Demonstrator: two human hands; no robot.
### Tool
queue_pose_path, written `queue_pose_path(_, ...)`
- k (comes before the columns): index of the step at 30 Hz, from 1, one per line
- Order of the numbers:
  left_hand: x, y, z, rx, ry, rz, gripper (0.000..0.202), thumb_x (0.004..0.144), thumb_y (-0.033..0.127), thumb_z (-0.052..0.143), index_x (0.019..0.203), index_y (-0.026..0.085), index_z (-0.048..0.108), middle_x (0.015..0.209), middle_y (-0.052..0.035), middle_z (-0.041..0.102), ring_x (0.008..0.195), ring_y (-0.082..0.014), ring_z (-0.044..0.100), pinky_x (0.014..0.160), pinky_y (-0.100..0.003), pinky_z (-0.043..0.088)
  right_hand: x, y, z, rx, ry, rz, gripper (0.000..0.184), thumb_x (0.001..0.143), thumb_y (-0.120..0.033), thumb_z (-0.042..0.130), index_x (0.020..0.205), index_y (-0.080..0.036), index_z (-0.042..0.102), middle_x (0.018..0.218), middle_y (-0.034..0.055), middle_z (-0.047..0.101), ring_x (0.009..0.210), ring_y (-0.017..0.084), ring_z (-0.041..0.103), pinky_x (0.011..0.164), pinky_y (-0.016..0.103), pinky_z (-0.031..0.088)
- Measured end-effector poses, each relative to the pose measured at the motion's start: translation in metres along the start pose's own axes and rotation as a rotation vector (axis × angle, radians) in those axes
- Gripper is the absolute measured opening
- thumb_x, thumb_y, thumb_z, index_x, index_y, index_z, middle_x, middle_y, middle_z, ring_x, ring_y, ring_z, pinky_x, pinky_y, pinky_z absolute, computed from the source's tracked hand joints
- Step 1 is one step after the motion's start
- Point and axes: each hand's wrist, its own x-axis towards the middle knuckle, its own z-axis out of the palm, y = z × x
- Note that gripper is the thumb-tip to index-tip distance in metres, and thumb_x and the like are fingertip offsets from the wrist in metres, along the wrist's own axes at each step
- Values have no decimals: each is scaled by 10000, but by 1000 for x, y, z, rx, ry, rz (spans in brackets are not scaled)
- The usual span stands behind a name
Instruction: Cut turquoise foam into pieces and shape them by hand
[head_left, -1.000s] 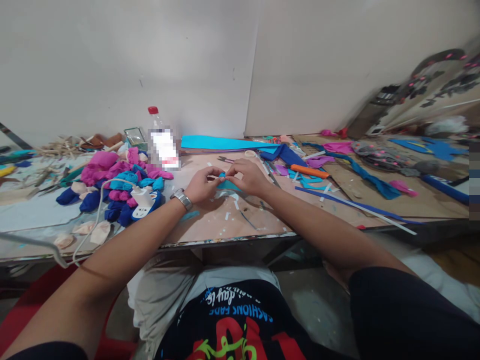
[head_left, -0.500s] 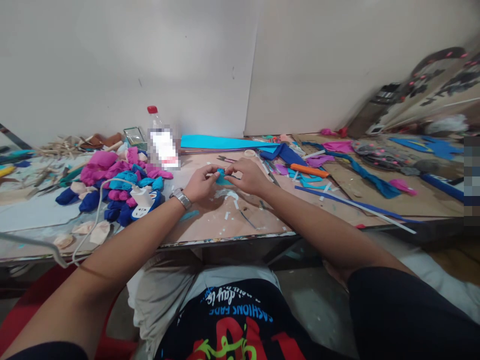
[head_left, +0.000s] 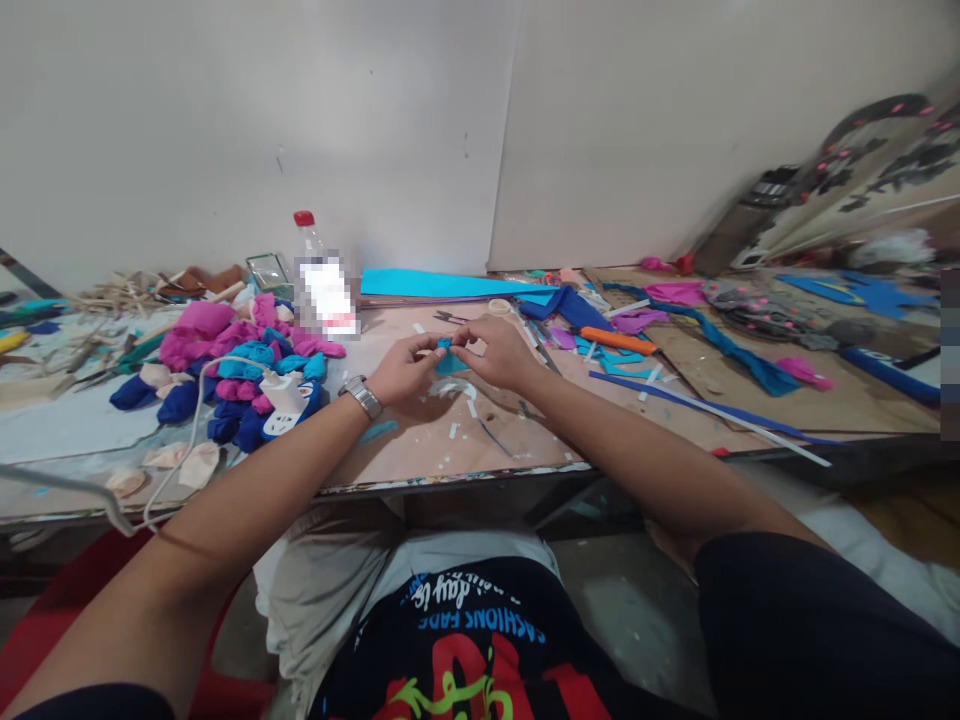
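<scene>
A small piece of turquoise fabric [head_left: 450,361], bunched at its top and flaring below, is pinched between both hands over the table. My left hand [head_left: 406,367], with a metal watch at the wrist, grips it from the left with thumb and fingers. From the right, my right hand [head_left: 498,351] pinches the gathered top. Just behind the hands lie small thread snips [head_left: 448,317] and a roll of tape [head_left: 499,306]. White scraps [head_left: 471,402] are scattered on the board in front of the fabric.
To the left sits a heap of pink, blue and turquoise fabric bundles [head_left: 202,335] beside a power strip [head_left: 289,408] with a white cable. A red-capped bottle [head_left: 307,240] stands behind. On the right lie an orange cutter [head_left: 619,341], fabric strips and a long white stick [head_left: 750,425].
The fabric's lower part has spread out and hangs a little differently between my fingers. Both hands have shifted only slightly.
</scene>
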Motion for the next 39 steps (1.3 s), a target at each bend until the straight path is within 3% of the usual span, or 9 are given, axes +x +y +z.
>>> queue_pose_path(3, -1, 2, 1, -1, -9, -23, 429, 928, 476, 639, 1220, 169, 703, 1169, -108, 747, 941, -213, 678, 840, -346, 532, 0, 0, 1, -4, -11, 6, 138, 893, -341, 705, 868, -205, 699, 846, 47, 747, 818, 227, 637, 771, 359, 430)
queue_pose_path(7, -1, 3, 1, 21, 1, -14, 409, 929, 455, 636, 1209, 166, 709, 1162, -107, 751, 935, -215, 682, 841, -355, 530, 0, 2, 2, -8, -11, 6, 176, 892, -382, 724, 887, -206, 707, 839, 44, 747, 814, 225, 641, 770, 357, 432)
queue_pose_path(12, 1, 0, 1, -53, 7, 28, 421, 933, 431, 638, 1263, 171, 652, 1266, -136, 712, 1123, -249, 669, 920, -371, 520, 2, 5, 0, 15, -22, -21, 214, 876, -398, 755, 961, -203, 731, 858, 54, 759, 827, 229, 660, 807, 371, 459)
queue_pose_path(15, 2, -5, 2, -149, 25, 19, 438, 924, 422, 660, 1282, 188, 562, 1178, -117, 721, 1081, -213, 678, 885, -335, 517, 3, 7, -2, 2, -17, -31, 225, 882, -405, 752, 987, -206, 747, 859, 57, 769, 830, 234, 669, 822, 380, 464)
queue_pose_path(17, 2, -9, 2, -182, 28, 2, 388, 911, 423, 678, 1194, 191, 552, 1084, -86, 717, 996, -185, 680, 832, -301, 510, 3, 7, -2, -9, -9, -39, 232, 898, -421, 735, 983, -206, 755, 860, 62, 773, 840, 240, 674, 819, 384, 463)
queue_pose_path(20, 3, -12, 2, -160, 39, -10, 323, 889, 407, 700, 1089, 186, 575, 1057, -72, 695, 977, -175, 664, 817, -288, 497, 3, 8, -2, -19, -17, -52, 266, 928, -459, 694, 977, -207, 763, 872, 70, 776, 851, 246, 673, 809, 389, 460)
queue_pose_path(24, 3, -11, 1, -106, 68, -1, 301, 880, 390, 703, 1081, 177, 632, 1097, -84, 693, 1027, -193, 647, 862, -315, 503, 3, 8, -1, -44, -6, -54, 314, 946, -498, 660, 961, -204, 767, 854, 76, 765, 837, 246, 662, 805, 391, 453)
queue_pose_path(33, 4, -5, -3, -183, 110, -56, 482, 805, 540, 781, 1095, 157, 748, 1119, -106, 772, 1019, -231, 695, 958, -397, 527, 1, 5, 1, -2, 43, 3, 296, 926, -467, 698, 996, -188, 770, 837, 62, 763, 783, 219, 669, 748, 352, 453)
queue_pose_path(39, 2, 1, -2, -247, 90, -86, 476, 805, 520, 798, 1120, 164, 777, 1195, -115, 763, 1100, -263, 690, 1031, -430, 500, 1, 3, 0, 15, 34, 27, 366, 927, -539, 677, 980, -188, 768, 832, 59, 763, 773, 214, 673, 739, 344, 451)
